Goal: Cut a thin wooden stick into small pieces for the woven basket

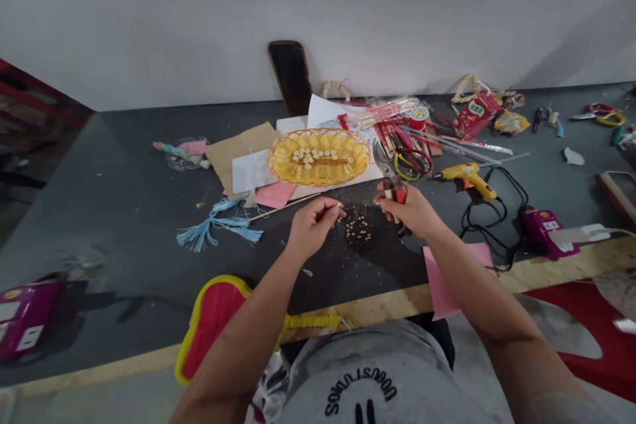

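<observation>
My left hand (314, 222) pinches a small pale piece (339, 205) between thumb and fingertips; it is too small to name. Across from it, my right hand (410, 209) is closed around pliers (399, 195) with red on the handle, partly hidden by the fingers. Between and below the hands, a dark round patch holds many small tan bits (358, 230), with crumbs scattered around. Just beyond the hands sits a yellow woven basket (318, 175) with small cream-coloured pieces (311, 158) inside it.
Behind the basket a phone (291, 76) leans on the wall. Blue tassels (218, 225) lie left. To the right are scissors (410, 164), a yellow glue gun (467, 179) with its cord, and a purple power block (549, 232). Pink paper (460, 275) overhangs the table's front edge.
</observation>
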Available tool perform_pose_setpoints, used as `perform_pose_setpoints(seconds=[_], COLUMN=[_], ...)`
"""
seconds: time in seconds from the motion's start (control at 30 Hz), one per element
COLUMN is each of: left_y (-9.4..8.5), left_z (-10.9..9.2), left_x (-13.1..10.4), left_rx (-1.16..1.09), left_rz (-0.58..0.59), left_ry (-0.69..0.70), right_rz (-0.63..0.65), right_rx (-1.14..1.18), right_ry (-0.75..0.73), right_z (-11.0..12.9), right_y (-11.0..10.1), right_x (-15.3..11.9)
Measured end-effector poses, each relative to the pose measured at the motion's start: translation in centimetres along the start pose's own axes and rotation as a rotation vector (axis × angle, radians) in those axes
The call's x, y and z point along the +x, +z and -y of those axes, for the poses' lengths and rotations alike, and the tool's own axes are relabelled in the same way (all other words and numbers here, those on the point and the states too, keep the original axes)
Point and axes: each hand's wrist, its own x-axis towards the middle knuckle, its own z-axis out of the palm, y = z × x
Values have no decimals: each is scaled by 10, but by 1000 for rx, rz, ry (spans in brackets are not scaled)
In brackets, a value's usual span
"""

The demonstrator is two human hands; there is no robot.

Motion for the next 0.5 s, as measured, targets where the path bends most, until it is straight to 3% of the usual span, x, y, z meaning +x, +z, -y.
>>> perform_pose_setpoints(seconds=[0.1,0.3,0.4,0.5], left_y=[0,-3,-3,-4], left_z=[-1,2,4,5], left_x=[0,-1,-2,-2], left_rx=[-143,-364,-408,-418], left_rz=[-38,-110,-119,-128], left_ry=[-24,-1,18,22], right_rz=[6,-111,-180,-338], right_rx=[-206,-585,-655,-626], right_ry=[-121,-473,-500,-487], right_z=[-5,-10,-11,-12], right_y=[8,17,14,6], right_x=[-7,-20,-21,-20])
